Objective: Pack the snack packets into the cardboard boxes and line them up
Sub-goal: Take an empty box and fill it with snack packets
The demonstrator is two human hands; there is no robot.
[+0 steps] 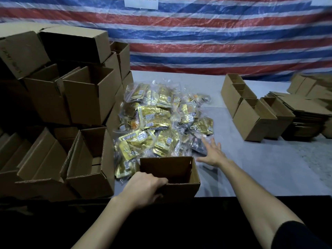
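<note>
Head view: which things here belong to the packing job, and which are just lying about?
Job: open box, gripped by left hand; snack packet pile; right hand, open, near the pile; empty boxes at right; stacked boxes.
Lying about: striped tarp; paper sign; flattened cardboard stack.

One cardboard box (179,187) sits at the near edge, and three open boxes (255,121) stand at the right beside one stack of flattened cartons (305,112). At left is a pile of at least eight boxes (86,97). The snack packets (158,119) form one heap, too many to count.
</note>
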